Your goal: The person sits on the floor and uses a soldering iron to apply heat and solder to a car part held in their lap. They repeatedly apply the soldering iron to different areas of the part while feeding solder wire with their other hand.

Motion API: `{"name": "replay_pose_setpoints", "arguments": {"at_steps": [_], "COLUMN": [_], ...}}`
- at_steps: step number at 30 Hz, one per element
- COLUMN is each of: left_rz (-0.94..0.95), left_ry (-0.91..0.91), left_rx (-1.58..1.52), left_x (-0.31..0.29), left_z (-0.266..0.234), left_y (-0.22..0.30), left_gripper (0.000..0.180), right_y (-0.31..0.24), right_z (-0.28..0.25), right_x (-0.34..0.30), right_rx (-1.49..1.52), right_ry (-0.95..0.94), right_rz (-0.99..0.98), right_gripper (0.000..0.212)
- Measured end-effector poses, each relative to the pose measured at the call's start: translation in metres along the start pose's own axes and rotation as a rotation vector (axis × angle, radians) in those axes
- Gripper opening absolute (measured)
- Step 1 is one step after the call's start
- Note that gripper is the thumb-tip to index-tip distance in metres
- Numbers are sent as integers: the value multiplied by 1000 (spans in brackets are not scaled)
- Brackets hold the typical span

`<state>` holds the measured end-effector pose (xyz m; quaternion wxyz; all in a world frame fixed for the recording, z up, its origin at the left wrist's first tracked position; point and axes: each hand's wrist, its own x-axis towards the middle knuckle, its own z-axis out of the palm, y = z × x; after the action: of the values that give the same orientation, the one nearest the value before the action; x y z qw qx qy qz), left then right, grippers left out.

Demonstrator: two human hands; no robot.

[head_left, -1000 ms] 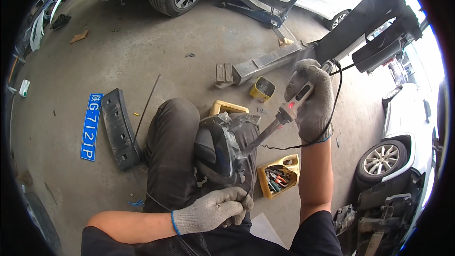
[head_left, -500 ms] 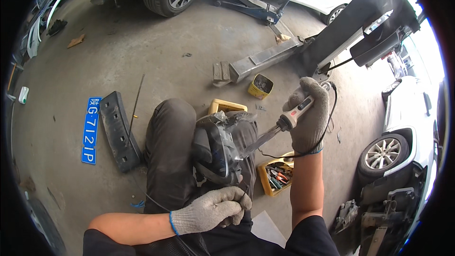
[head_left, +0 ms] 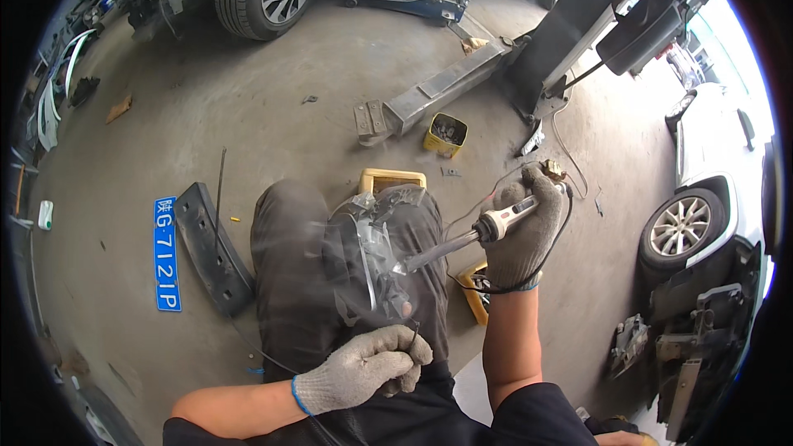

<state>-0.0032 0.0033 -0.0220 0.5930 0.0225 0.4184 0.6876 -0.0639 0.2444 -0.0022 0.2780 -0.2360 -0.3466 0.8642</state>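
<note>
Dark housing [head_left: 369,252], frame centre, on lap [head_left: 289,297]: likely light, stiff, brittle; best held by outer rim. Right hand [head_left: 526,235] wrapped round soldering iron [head_left: 505,219], shank probably hot. Left hand [head_left: 363,366] pinches thin dark rod [head_left: 415,331].

The grey floor [head_left: 239,116] brightens toward the right.

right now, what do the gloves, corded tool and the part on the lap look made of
Gloves: matt grey knitted fabric, possibly cotton, judging by the ribbed cuffs. Corded tool: smooth cream handle, likely plastic by its moulded shape; dark shaft, probably metal by its grey sheen. Part on the lap: dark with silvery, shiny areas, perhaps plastic from its smooth glints, though it's blurred.
</note>
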Motion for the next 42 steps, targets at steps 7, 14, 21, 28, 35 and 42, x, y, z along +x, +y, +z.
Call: {"name": "replay_pose_setpoints", "arguments": {"at_steps": [7, 14, 21, 28, 35, 42], "left_rz": [-18, -15, -3, 14, 7, 21], "left_ry": [-8, -18, -19, -32, -42, -50], "left_rx": [3, 1, 16, -9, 1, -2], "left_x": [3, 4, 2, 0, -1, -2], "left_z": [0, -1, -1, -1, -1, -2], "left_y": [-1, -1, -1, 1, 1, 0], "left_gripper": [21, 20, 19, 19, 19, 18], "right_y": [10, 15, 22, 18, 11, -3], "right_z": [-20, -29, -18, -31, -26, -8], "right_x": [-5, 2, 0, -7, -11, 1], "right_rx": [23, 66, 117, 37, -16, -77], "right_ry": [3, 57, 232, 131, 68, -67], "right_rz": [14, 89, 162, 100, 26, -87], "right_gripper": [10, 15, 13, 12, 13, 18]}}
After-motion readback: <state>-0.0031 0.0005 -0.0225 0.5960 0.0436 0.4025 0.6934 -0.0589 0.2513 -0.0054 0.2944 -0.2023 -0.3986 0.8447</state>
